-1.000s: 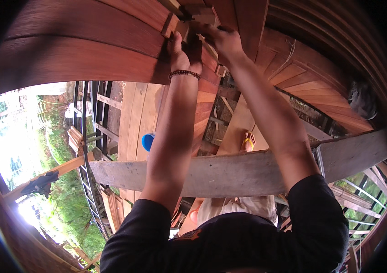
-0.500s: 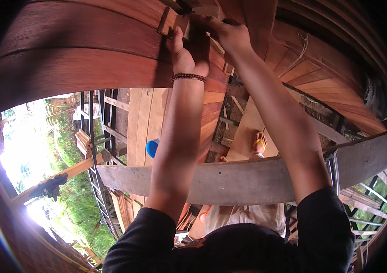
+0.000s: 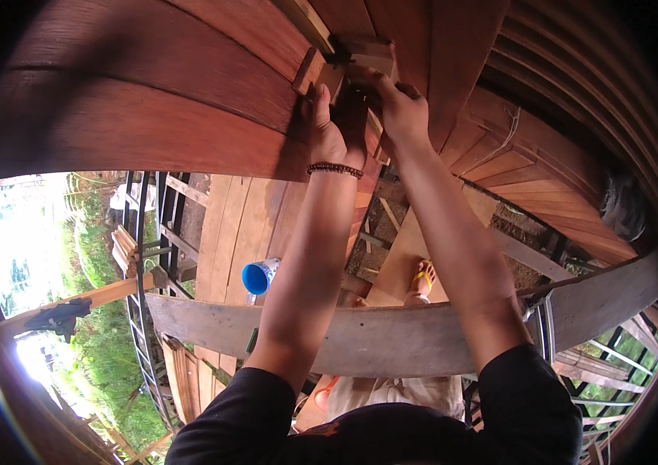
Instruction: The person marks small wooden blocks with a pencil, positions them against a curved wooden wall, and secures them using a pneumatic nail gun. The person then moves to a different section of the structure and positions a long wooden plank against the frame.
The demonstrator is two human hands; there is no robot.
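Note:
Both my hands are raised at the joint of a reddish plank wall. My left hand, with a beaded bracelet at its wrist, is closed round a small wooden block; its thumb points up along the block and its other fingers are in dark shadow. Close on its right, my right hand has bent fingers that reach to the same block. Whatever sits between those fingertips is hidden. A short wooden cleat lies against the wall just left of the block, and another wood piece is behind it.
Below my arms a long grey plank crosses from side to side. A blue-rimmed container stands on pale boards. Lower down, a foot in a yellow-strapped sandal rests on a board. Black metal ladder-like rails rise at left.
The view has shifted, so the wall and both hands appear lower. My hands stay at the same block, and more of the blue-rimmed container shows.

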